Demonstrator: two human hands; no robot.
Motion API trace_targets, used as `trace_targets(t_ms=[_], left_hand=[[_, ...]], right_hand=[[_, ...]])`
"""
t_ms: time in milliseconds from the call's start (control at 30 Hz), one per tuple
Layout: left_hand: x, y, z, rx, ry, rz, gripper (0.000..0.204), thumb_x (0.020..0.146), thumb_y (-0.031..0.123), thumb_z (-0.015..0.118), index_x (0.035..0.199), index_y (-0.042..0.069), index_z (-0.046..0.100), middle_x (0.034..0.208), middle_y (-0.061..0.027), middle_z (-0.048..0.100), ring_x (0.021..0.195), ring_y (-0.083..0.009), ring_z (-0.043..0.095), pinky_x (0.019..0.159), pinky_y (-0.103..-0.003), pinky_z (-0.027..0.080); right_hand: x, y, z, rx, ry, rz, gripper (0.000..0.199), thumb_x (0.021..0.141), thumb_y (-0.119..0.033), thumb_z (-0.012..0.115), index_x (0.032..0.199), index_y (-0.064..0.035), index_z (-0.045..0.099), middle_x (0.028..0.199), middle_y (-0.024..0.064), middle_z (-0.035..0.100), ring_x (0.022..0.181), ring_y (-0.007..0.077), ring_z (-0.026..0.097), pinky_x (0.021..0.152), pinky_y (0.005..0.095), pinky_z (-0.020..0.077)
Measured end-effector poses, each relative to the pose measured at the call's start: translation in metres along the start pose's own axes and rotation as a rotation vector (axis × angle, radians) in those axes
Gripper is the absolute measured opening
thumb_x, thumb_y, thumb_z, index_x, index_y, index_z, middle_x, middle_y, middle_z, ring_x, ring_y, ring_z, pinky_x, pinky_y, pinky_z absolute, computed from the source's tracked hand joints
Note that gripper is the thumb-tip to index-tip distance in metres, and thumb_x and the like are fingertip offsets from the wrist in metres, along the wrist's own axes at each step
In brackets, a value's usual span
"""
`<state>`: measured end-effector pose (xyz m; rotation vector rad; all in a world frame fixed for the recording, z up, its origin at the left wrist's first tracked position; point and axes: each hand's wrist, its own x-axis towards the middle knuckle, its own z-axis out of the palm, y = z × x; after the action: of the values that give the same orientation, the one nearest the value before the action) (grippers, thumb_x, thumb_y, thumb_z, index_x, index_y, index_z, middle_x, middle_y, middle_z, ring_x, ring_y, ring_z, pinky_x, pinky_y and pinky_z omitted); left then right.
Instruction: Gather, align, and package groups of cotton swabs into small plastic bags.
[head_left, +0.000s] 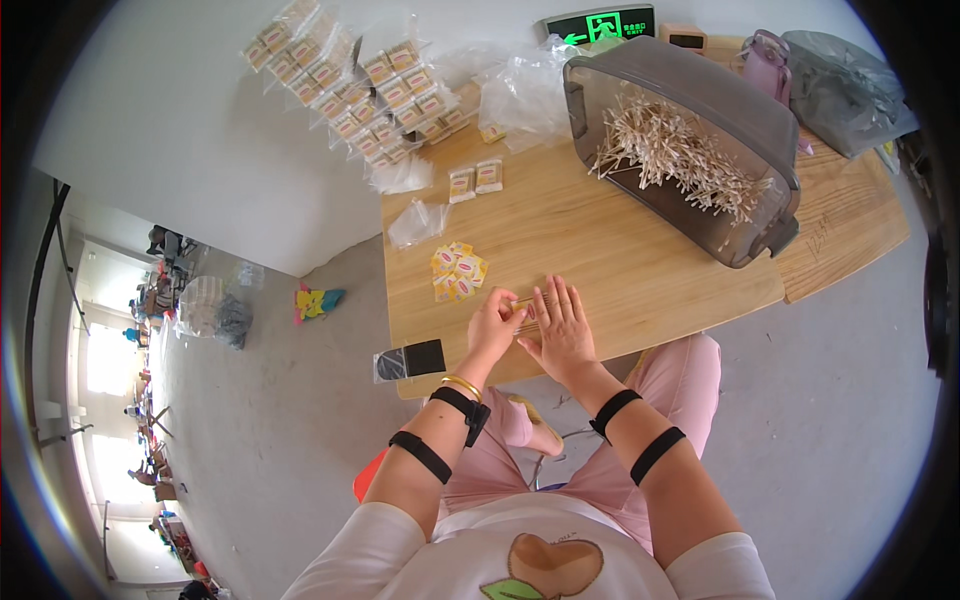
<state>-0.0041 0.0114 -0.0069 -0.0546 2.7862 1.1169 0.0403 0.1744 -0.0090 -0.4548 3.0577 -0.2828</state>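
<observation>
Aligning sticks (527,328), apparently, by the tabletop's near edge (680,325), left hand (493,325) pinching a card (529,312), right hand (562,335) flat; next wants even pressure.

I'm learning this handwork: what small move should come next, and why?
Probably curl the right hand in toward the small yellow-and-white card: the left hand has its fingertips at it, while the right lies with fingers outstretched beside it.

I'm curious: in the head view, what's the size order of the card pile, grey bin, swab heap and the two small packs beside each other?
1. Grey bin
2. Swab heap
3. Card pile
4. Left small pack and right small pack: alike, so unranked.
</observation>
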Motion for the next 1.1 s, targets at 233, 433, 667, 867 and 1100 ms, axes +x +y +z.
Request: trace_targets(t_ms=[233,433,667,867,1100], left_hand=[[-0.003,0.004,0.000,0.043,0.013,-0.009,0.030,0.088,0.029,0.080,0.109,0.015,0.063,0.071,-0.0018,0.066,0.067,-0.0188,0.067,0.062,-0.036,0.051],[-0.004,0.004,0.002,0.048,0.010,-0.002,0.029,0.089,0.032,0.078,0.109,0.018,0.062,0.073,-0.0016,0.067,0.070,-0.0212,0.068,0.063,-0.038,0.052],[-0.004,0.006,0.001,0.073,-0.005,-0.009,0.031,0.090,0.032,0.076,0.112,0.018,0.060,0.075,-0.0017,0.067,0.073,-0.0228,0.070,0.065,-0.040,0.052],[-0.007,-0.012,-0.007,-0.195,0.025,-0.046,0.031,0.095,0.033,0.072,0.118,0.016,0.059,0.082,-0.0045,0.069,0.072,-0.0224,0.071,0.066,-0.038,0.054],[-0.052,-0.137,-0.106,-0.325,0.327,-0.051,0.027,0.097,0.028,0.072,0.118,0.012,0.066,0.084,-0.0052,0.070,0.070,-0.0143,0.070,0.061,-0.033,0.054]], right_hand=[[-0.001,0.000,0.001,-0.015,0.016,-0.007,0.091,0.099,-0.064,0.045,0.163,-0.0027,0.024,0.171,0.0218,0.016,0.160,0.0355,0.007,0.130,0.0490,0.0048],[-0.001,0.001,0.004,-0.017,0.020,-0.006,0.091,0.100,-0.064,0.045,0.164,-0.0028,0.022,0.171,0.0226,0.015,0.160,0.0361,0.007,0.130,0.0496,0.0050],[-0.002,0.002,0.004,0.002,0.052,-0.033,0.087,0.101,-0.062,0.045,0.163,-0.0047,0.026,0.170,0.0258,0.015,0.159,0.0377,0.009,0.129,0.0504,0.0076],[0.000,0.000,0.003,-0.028,0.029,-0.017,0.087,0.100,-0.062,0.047,0.164,-0.0067,0.025,0.170,0.0244,0.016,0.159,0.0367,0.010,0.130,0.0497,0.0079],[0.000,-0.003,0.005,-0.017,0.045,-0.009,0.087,0.101,-0.060,0.048,0.165,-0.0072,0.021,0.170,0.0247,0.014,0.159,0.0368,0.010,0.130,0.0495,0.0078]])
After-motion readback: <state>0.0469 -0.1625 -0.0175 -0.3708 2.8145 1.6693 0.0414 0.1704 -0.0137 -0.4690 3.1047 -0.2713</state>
